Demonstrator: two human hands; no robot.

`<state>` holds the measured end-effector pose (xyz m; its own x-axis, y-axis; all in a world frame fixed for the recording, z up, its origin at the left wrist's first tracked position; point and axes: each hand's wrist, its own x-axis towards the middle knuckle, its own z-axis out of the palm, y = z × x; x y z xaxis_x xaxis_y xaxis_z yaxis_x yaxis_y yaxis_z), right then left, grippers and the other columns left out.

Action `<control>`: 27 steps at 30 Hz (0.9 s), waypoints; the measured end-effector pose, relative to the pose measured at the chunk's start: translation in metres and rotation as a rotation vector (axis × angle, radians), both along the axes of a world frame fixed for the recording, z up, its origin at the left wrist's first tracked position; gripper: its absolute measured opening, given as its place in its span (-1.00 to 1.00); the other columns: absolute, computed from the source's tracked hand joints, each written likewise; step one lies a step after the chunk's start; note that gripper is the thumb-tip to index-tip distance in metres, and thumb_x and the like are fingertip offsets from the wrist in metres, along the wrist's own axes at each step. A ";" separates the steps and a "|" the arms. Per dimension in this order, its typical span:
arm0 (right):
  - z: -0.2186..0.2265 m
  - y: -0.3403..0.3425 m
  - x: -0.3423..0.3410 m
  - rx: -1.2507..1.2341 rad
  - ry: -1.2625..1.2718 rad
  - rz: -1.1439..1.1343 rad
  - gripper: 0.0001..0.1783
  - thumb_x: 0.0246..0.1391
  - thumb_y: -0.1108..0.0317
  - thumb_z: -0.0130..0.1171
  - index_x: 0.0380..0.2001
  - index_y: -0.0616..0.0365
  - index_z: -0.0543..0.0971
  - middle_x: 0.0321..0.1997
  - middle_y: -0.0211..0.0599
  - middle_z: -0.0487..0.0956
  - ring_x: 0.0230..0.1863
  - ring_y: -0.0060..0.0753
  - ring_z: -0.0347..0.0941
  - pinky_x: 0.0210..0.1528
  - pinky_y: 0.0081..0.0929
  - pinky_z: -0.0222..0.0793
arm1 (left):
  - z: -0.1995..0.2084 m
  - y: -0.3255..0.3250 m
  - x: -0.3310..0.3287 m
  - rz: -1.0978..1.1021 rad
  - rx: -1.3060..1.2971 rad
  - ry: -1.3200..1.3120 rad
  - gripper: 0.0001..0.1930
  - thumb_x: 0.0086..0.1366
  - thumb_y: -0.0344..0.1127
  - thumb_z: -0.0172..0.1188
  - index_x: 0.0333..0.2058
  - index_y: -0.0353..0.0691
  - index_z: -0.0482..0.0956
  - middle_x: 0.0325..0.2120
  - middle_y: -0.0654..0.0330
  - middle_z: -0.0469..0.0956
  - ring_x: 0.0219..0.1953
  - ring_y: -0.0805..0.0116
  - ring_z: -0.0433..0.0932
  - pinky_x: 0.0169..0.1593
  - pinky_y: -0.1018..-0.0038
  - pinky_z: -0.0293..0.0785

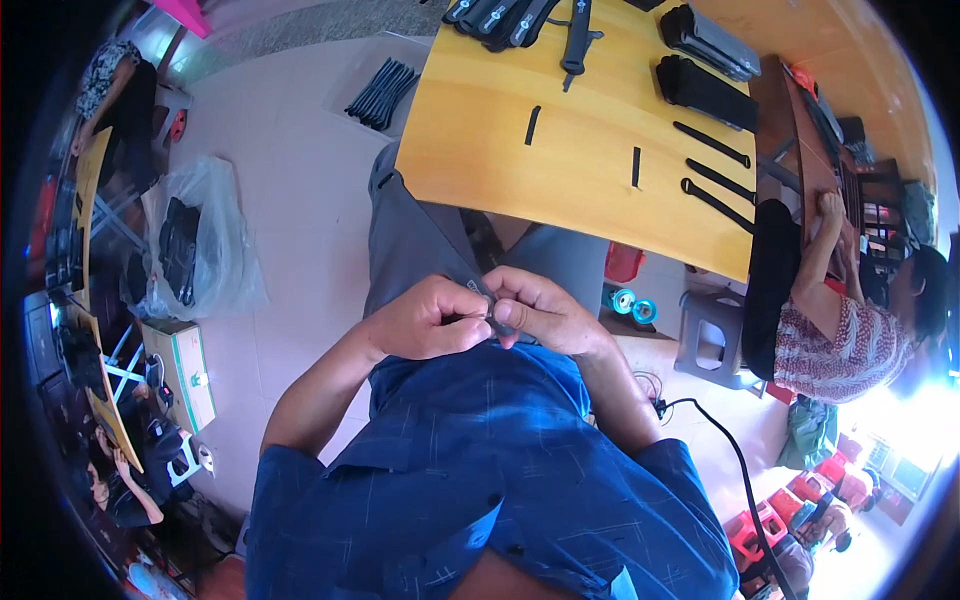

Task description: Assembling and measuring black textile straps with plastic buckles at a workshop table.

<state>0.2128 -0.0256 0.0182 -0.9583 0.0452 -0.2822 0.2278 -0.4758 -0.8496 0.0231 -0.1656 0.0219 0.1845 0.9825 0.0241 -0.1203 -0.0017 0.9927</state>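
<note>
My left hand (430, 316) and my right hand (546, 312) meet in front of my waist, above my lap. Both are closed, with thumbs and fingers pinching a small dark grey piece (491, 312). Most of that piece is hidden by the fingers, so its kind does not show. Beyond my knees, the yellow wooden table (470, 165) carries two short black strips (532, 125) and three black straps with looped ends (722, 180). Near its far edge lie a dark strap-like piece with a narrow tip (577, 45) and a fanned pile of black straps (505, 22).
Black bundles (705, 93) lie at the table's right. A clear bin of dark strips (383, 92) stands on the floor left of it. A co-worker (845, 335) sits at the right by a grey stool (712, 340). A black cable (742, 470) runs at lower right.
</note>
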 end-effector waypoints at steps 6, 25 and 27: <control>0.007 -0.004 -0.010 0.290 -0.013 -0.145 -0.79 0.45 0.35 0.09 0.01 0.25 0.51 -0.27 -0.41 0.61 -0.27 -0.67 0.51 -0.23 -0.62 0.45 | 0.028 0.005 0.010 0.233 -0.035 0.340 -0.63 0.33 -0.23 0.36 -0.59 -0.27 0.48 -0.71 0.17 0.44 -0.66 0.37 0.41 -0.52 0.42 0.28; 0.045 0.115 0.068 0.619 -0.023 0.299 -0.76 0.42 0.27 0.13 -0.24 0.23 0.60 -0.50 -0.30 0.58 -0.44 -0.36 0.56 -0.32 -0.41 0.42 | 0.062 -0.062 -0.193 -0.248 -0.399 0.370 -0.45 0.33 -0.17 0.36 -0.66 -0.25 0.20 -0.72 0.26 0.10 -0.62 0.53 0.09 -0.53 0.37 0.09; 0.044 0.119 0.065 0.625 0.000 0.294 -0.75 0.43 0.27 0.12 -0.25 0.25 0.60 -0.51 -0.33 0.57 -0.45 -0.41 0.55 -0.32 -0.43 0.42 | 0.067 -0.057 -0.196 -0.246 -0.393 0.375 -0.45 0.33 -0.18 0.35 -0.66 -0.24 0.19 -0.72 0.27 0.11 -0.62 0.54 0.09 -0.52 0.37 0.08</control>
<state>0.2779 0.0934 0.0626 -0.9557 -0.0620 -0.2878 0.2724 0.1848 -0.9443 -0.1728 -0.2223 0.0891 0.3339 0.8319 -0.4433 0.2881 0.3577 0.8883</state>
